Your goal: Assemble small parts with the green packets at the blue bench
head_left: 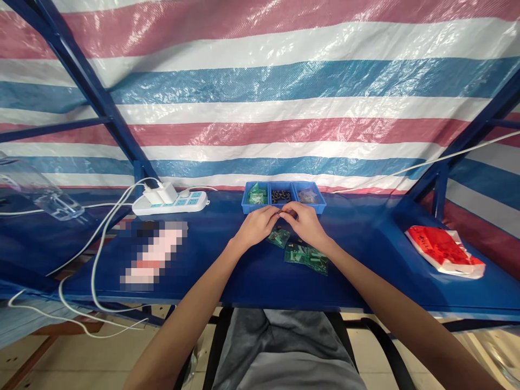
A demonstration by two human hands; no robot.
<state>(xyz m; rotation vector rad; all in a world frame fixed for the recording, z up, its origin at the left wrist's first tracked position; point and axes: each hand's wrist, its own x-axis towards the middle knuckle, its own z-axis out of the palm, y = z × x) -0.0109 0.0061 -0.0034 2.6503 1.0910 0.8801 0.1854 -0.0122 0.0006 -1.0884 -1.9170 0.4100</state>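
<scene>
My left hand [259, 223] and my right hand [304, 222] meet fingertip to fingertip above the blue table [244, 271], just in front of a blue three-compartment tray [283, 198]. Both hands are pinched together on a tiny dark part that I cannot make out. Under and beside the hands lie small green circuit boards [305, 255], one [279, 236] right below my left fingers. The tray holds green boards in its left compartment, dark small parts in the middle one and brownish parts on the right.
A white power strip [173, 202] with chargers and white cables sits at back left. A red and white plastic bag [444, 250] lies at right. A clear plastic object [49, 195] is at far left. A striped tarp hangs behind.
</scene>
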